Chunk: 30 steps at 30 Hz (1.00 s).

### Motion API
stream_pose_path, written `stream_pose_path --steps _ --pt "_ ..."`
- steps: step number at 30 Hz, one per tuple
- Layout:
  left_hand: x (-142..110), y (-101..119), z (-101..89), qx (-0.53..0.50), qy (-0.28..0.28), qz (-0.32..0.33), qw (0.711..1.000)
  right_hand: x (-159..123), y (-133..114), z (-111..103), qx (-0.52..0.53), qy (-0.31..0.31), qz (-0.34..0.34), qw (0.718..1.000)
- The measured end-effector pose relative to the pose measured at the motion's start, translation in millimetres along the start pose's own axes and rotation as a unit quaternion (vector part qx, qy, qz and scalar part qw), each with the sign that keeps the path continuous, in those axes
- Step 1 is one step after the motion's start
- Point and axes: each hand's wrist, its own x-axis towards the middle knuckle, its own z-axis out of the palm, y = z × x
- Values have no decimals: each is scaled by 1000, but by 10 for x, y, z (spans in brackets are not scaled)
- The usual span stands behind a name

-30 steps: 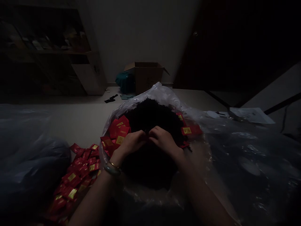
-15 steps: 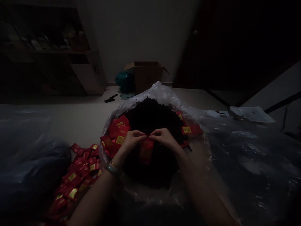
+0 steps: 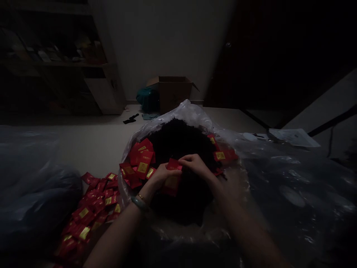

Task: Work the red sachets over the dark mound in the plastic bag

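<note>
Both hands hold one small red packet (image 3: 172, 180) with a gold label over a heap of dark loose leaves (image 3: 178, 141) in a clear plastic bag (image 3: 192, 111). My left hand (image 3: 161, 175), with a bangle at its wrist, grips the packet's left side. My right hand (image 3: 195, 165) pinches the packet's top edge. Several more red packets (image 3: 139, 160) lie inside the bag on the left of the heap, and a few (image 3: 221, 154) on its right.
A spread of red packets (image 3: 92, 204) covers the floor at lower left. A bluish plastic bag (image 3: 33, 186) bulges at far left, and clear plastic sheeting (image 3: 292, 186) lies right. Behind stand a cardboard box (image 3: 171, 91), a shelf unit (image 3: 55, 63) and papers (image 3: 292, 137).
A second ago the hands were closed together on the dark heap with no packet showing. A red packet then appeared between them, and now hangs lower and tilted left.
</note>
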Motion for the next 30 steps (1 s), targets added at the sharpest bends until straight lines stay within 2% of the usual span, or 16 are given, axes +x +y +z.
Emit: stream_pose_path --steps 3,5,7,10,12,17,21,25,28,30 --pt "40 -23 -19 -26 43 0 999 22 138 -71 -121 35 -3 992" --pt "55 -12 -22 -59 74 10 995 8 223 -111 -253 49 5 966" --pt "55 12 -12 -97 90 24 991 -19 287 -125 -365 38 54 929" --pt "32 50 24 -131 98 35 986 -41 354 -108 -428 15 120 896" --pt "16 66 48 -143 101 37 984 -27 398 -101 -415 12 130 900" --pt "17 57 69 -146 121 47 981 43 512 -126 -321 -8 113 940" --pt "23 50 65 -133 130 59 981 55 521 -129 -302 -18 92 949" --pt "11 70 68 -121 126 55 983 30 376 -220 -257 2 59 965" --pt "10 67 74 -102 118 48 987 -35 177 -328 -116 4 1 993" --pt "18 45 83 -76 115 48 989 -93 43 -362 -59 -11 -21 998"
